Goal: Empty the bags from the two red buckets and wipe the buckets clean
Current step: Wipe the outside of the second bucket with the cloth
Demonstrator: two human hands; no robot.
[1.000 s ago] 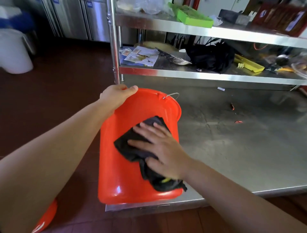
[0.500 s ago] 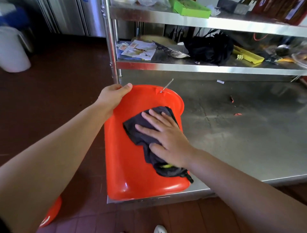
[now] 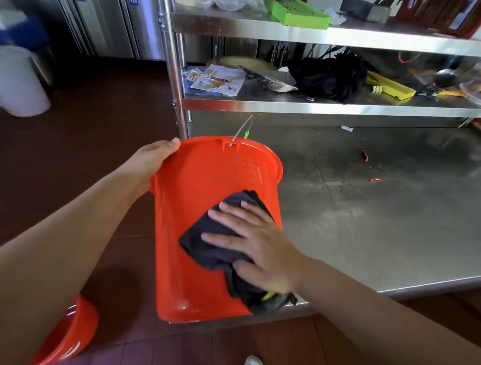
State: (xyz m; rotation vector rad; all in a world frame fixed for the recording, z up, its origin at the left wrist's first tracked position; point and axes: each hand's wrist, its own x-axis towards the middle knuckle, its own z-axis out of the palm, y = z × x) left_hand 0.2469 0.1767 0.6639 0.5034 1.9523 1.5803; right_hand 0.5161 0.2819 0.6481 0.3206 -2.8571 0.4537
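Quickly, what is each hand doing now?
Left hand: grips red plastic bucket rim.
Right hand: open, flat, pressing black cloth on bucket.

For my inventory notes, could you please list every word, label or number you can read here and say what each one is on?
No text here reads clearly.
Leaflets on the middle shelf: printed, too small to read.
Blue labels on the steel cabinets: blurred.
Raised scale marks on the red bucket wall: no digits legible.
Red packaging on the top shelf: white label blurred.
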